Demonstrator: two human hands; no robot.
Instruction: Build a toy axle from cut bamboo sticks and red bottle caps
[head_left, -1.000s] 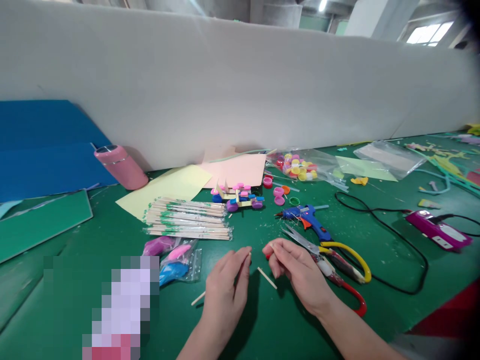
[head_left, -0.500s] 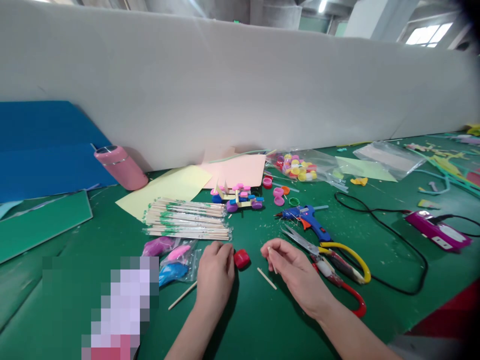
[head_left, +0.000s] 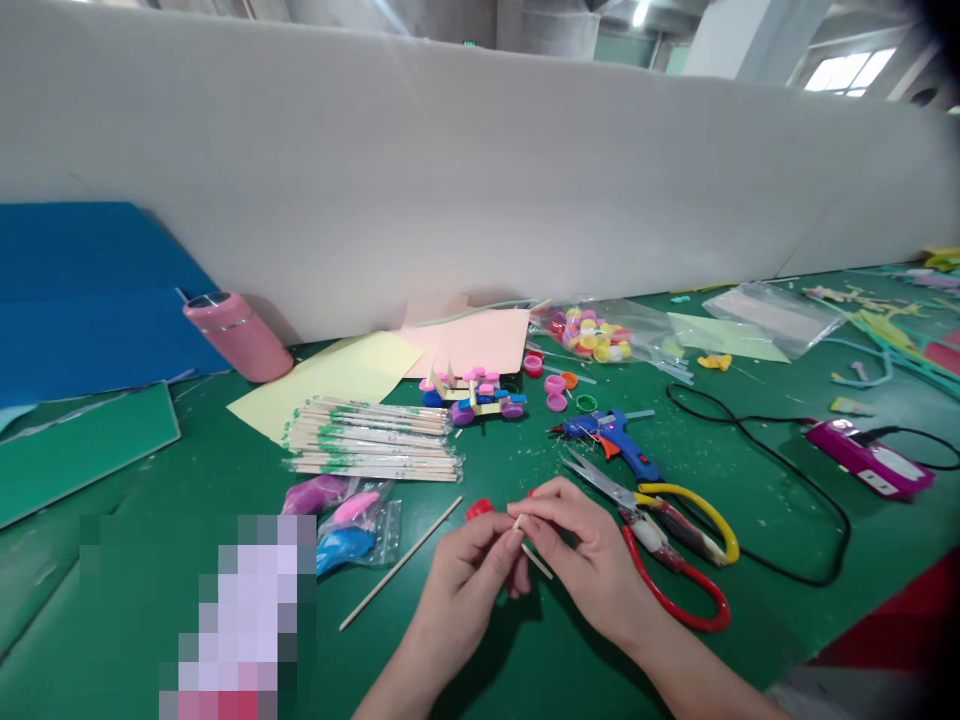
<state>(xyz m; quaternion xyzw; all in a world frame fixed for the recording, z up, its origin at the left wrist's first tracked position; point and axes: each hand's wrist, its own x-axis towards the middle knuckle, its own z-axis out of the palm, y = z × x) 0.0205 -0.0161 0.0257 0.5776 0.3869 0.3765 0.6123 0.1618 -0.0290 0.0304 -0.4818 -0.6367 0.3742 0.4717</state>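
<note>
My left hand (head_left: pixel 476 570) and my right hand (head_left: pixel 581 550) meet over the table, fingertips together around a short piece of wooden stick (head_left: pixel 519 522). Both are closed in a pinch, and the fingers cover most of the piece. A red clay lump (head_left: pixel 478 509) shows just beyond my left fingers. Another bit of red peeks out behind my right index finger; whether it belongs to the lump I cannot tell. A second short stick (head_left: pixel 538 563) lies under my hands, partly covered. Left of them a longer wooden stick (head_left: pixel 401 562) rests slantwise on the table.
Scissors (head_left: pixel 652 530) and a blue glue gun (head_left: pixel 615 440) with a black cord lie at the right. Wrapped sticks (head_left: pixel 375 440), bagged clay (head_left: pixel 345 545) and small wheeled models (head_left: pixel 480 395) lie ahead. A pink tumbler (head_left: pixel 238 338) leans at the back left.
My left hand has moved right, from beside the red lump to my right hand, and now pinches at the short stick too. The longer stick is uncovered. My right hand has shifted slightly left.
</note>
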